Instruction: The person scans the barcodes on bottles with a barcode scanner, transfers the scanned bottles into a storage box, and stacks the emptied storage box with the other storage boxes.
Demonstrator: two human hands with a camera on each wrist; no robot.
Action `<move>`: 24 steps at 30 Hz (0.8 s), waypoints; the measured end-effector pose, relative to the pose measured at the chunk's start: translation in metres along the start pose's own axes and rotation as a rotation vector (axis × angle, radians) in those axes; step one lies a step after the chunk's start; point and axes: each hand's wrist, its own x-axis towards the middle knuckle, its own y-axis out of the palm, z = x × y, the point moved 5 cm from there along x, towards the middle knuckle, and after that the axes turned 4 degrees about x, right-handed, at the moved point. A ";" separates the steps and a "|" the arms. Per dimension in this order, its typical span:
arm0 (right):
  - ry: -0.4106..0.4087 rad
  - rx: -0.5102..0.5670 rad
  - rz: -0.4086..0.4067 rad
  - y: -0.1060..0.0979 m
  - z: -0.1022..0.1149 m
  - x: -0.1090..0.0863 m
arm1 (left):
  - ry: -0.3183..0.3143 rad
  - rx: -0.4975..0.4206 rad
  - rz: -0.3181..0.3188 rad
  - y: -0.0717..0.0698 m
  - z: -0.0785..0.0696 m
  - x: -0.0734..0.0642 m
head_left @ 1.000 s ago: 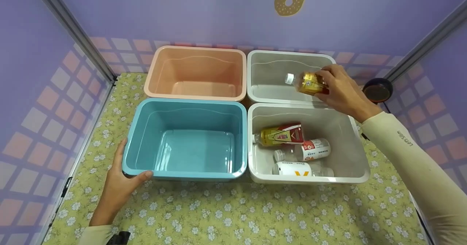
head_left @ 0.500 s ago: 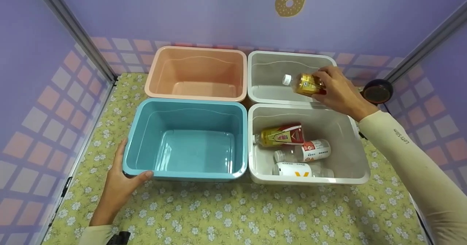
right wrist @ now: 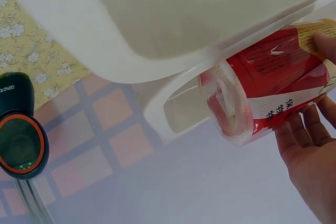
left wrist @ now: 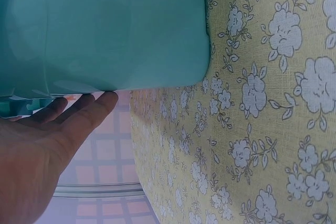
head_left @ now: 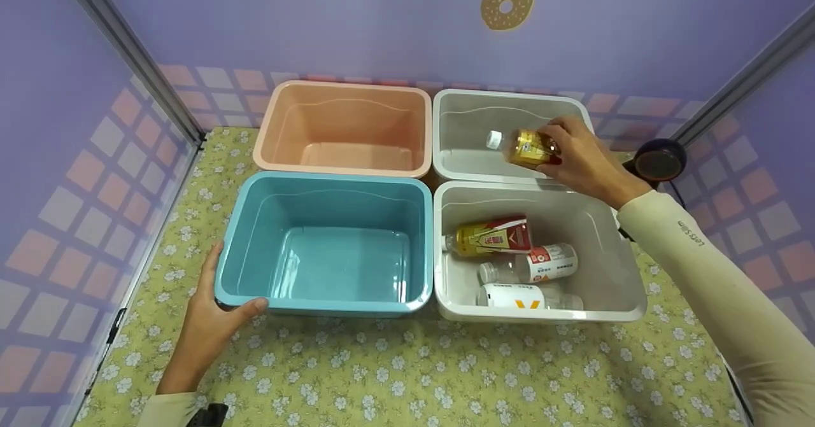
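Note:
My right hand [head_left: 586,163] grips a plastic bottle [head_left: 530,148] with a gold and red label and a white cap, held tilted above the back grey bin [head_left: 471,118]. In the right wrist view the bottle [right wrist: 283,80] shows its base, with fingers and thumb around its label. At the front left, my left hand [head_left: 213,315] rests against the corner of the blue bin [head_left: 318,305]. Its fingers lie straight along the outer wall in the left wrist view, and the thumb touches the front rim. Several bottles, one a clear bottle [head_left: 503,271], lie in the front grey bin [head_left: 541,312].
A peach bin [head_left: 261,128] stands behind the blue one. Beyond the grey bins at right is a dark round device [head_left: 660,160] with an orange ring. The bins stand on a floral cloth [head_left: 395,370], with purple walls [head_left: 395,26] around.
My right hand has moved slightly left and down with the bottle, still over the back grey bin. The left hand stays at the blue bin's corner.

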 end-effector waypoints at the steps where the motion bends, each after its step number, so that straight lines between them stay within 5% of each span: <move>1: -0.007 0.000 -0.003 0.001 0.000 0.000 | -0.001 0.003 0.003 0.000 0.000 0.000; 24: 0.022 0.103 0.023 0.014 -0.006 0.008 | -0.015 0.016 -0.017 0.001 0.000 0.001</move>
